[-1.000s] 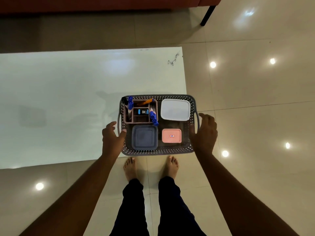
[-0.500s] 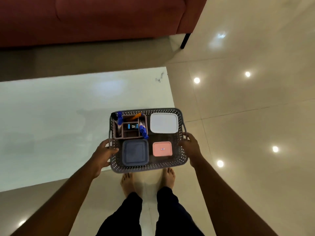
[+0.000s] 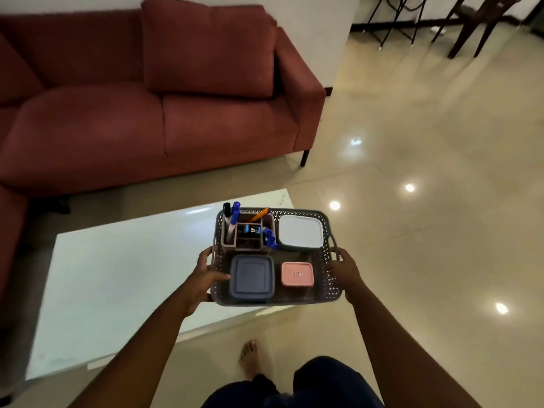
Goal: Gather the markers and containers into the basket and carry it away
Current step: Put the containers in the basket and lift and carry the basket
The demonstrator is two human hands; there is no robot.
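You hold the grey basket (image 3: 329, 285) in the air above the white table's (image 3: 123, 275) edge, your left hand (image 3: 203, 278) and right hand (image 3: 344, 270) each gripping one side, with the markers (image 3: 235, 213) and lidded containers (image 3: 300, 232) inside.
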